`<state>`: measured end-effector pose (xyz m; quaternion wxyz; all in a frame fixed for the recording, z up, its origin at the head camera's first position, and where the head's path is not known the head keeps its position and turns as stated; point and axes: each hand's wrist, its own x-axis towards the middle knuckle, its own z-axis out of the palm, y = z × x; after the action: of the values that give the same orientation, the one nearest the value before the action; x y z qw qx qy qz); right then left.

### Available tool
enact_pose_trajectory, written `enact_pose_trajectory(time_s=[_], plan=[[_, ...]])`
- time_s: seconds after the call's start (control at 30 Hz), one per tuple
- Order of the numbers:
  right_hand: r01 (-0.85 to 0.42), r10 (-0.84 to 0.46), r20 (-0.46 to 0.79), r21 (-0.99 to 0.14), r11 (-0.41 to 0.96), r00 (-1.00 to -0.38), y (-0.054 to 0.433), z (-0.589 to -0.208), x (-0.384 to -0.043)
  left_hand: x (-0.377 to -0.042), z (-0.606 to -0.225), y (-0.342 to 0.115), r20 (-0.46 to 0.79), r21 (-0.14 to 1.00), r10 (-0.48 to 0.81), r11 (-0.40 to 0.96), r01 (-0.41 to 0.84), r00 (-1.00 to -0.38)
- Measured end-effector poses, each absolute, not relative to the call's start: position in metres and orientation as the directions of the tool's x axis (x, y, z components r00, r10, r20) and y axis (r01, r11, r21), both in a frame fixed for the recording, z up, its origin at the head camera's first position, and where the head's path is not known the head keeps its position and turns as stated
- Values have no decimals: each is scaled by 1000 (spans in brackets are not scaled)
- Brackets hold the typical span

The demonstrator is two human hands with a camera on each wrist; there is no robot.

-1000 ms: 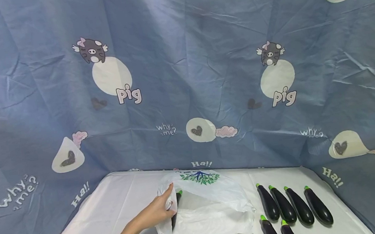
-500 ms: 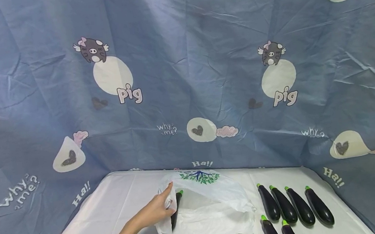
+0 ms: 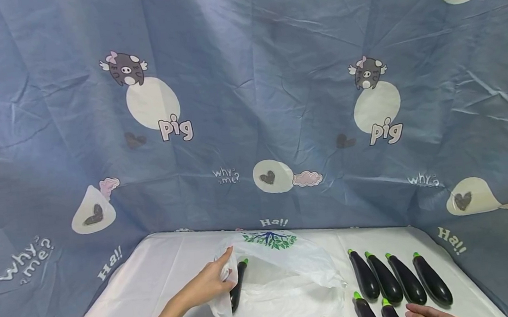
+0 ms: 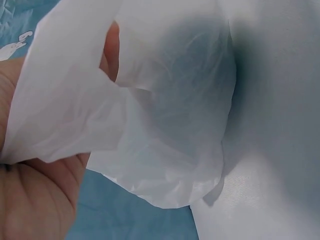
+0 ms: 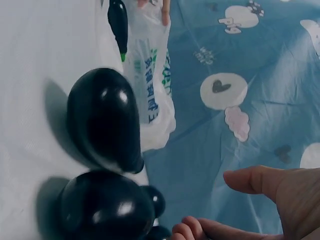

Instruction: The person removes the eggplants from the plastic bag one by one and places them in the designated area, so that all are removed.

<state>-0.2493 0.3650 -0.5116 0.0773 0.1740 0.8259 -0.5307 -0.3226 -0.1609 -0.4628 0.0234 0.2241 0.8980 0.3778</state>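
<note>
My left hand point(image 3: 207, 284) grips the left edge of a white plastic bag point(image 3: 293, 307) with a green and blue tree print, holding its mouth apart. Just inside that edge lies one dark eggplant point(image 3: 238, 288) with a green cap. The left wrist view shows the thin bag film point(image 4: 165, 130) gathered in the hand. At the lower right my right hand point(image 3: 430, 314) hovers with thumb and fingers apart, holding nothing. Beside it lie two nearer eggplants point(image 3: 367, 314), cut off by the frame edge. The right wrist view has large round eggplant ends point(image 5: 102, 117) left of the hand.
A row of several eggplants point(image 3: 406, 279) lies behind the right hand, caps pointing away. White cloth covers the table point(image 3: 162, 261). A blue printed curtain point(image 3: 248, 102) hangs right behind it.
My right hand has come into the head view from the bottom edge and moved up beside the eggplants. The left hand keeps its grip on the bag, pulling its edge slightly left.
</note>
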Motion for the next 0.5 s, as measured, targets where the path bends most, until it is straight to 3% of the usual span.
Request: enact_pose_trajectory(time_s=[0.2, 0.5], plan=[[366, 207, -310, -858, 359, -928, 337, -490, -248, -322, -461, -161, 124, 699, 431, 602, 386, -894], [279, 150, -236, -849, 448, -960, 290, -467, -247, -321, -460, -161, 183, 708, 394, 583, 399, -901]])
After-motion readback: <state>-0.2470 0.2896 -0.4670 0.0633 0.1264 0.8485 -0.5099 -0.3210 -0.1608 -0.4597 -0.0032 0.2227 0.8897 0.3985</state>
